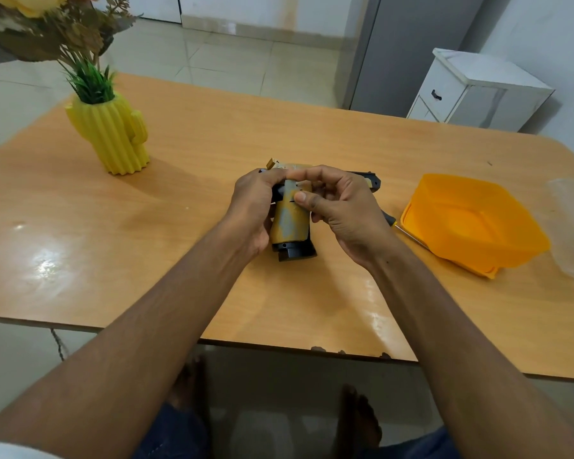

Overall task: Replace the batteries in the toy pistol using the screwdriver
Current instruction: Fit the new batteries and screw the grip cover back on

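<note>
Toy pistol (290,223) held above mid-worktop (186,207), grip end nearest. Left hand (251,213) wrapped round its left side, fingers curled gripping. Right hand (342,210) pinching upper grip, thumb and forefinger closed on it. Screwdriver (399,226) just right, beside orange bowl (471,223). Yellow cactus vase (113,134) far left.

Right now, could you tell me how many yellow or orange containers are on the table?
2: the yellow cactus vase at far left, and the orange tub right of the hands. None seems hidden.
</note>
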